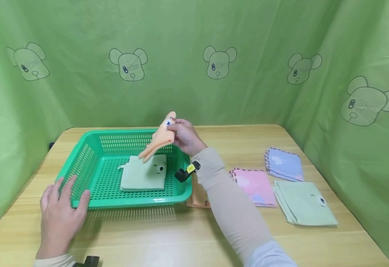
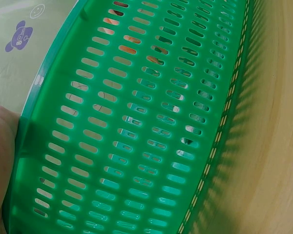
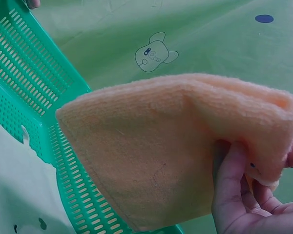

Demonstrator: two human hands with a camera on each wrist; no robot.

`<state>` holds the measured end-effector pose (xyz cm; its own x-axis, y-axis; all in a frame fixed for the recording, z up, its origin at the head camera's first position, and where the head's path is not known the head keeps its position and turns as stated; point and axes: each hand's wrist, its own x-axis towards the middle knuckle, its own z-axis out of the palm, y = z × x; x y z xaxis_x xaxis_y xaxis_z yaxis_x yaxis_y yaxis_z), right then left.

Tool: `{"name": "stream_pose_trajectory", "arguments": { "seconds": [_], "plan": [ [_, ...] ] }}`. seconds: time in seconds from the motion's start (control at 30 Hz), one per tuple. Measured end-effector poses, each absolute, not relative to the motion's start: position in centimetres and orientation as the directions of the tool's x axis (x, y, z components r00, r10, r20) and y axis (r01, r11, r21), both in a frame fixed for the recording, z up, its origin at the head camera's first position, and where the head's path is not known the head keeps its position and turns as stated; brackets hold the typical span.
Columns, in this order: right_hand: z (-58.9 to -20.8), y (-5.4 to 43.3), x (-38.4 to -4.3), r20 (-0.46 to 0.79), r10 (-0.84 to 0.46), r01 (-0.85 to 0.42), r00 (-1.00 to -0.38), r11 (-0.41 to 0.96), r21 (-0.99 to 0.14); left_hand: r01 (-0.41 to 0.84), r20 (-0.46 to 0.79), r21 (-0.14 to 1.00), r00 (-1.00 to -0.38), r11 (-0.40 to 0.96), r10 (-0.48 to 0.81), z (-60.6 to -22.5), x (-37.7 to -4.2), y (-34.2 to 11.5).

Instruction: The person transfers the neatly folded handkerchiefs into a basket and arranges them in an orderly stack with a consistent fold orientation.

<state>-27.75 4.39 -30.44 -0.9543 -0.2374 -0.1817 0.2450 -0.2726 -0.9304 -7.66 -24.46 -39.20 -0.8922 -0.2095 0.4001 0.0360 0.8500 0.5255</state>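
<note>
My right hand pinches a folded peach towel between thumb and fingers, above the right part of a green plastic basket. In the right wrist view the fuzzy towel hangs from the fingers, its folded edge uppermost. Inside the basket lies a folded pale green towel with an eye design. At the basket's front left corner, my left hand rests with spread fingers on the rim. Only its edge shows beside the slotted wall in the left wrist view.
Right of the basket lie a pink towel, a blue towel and another pale green towel, all folded. A second peach towel is partly hidden by the right forearm. Green curtains enclose the wooden table.
</note>
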Motion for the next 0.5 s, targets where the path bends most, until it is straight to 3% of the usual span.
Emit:
{"name": "stream_pose_trajectory", "arguments": {
  "seconds": [0.5],
  "plan": [
    [-30.74, 3.52, -27.44, -0.192, -0.26, 0.26, -0.946, -0.261, -0.93, 0.048, 0.407, 0.518, -0.892, 0.854, -0.198, -39.16, -7.67, -24.47]
  ]
}}
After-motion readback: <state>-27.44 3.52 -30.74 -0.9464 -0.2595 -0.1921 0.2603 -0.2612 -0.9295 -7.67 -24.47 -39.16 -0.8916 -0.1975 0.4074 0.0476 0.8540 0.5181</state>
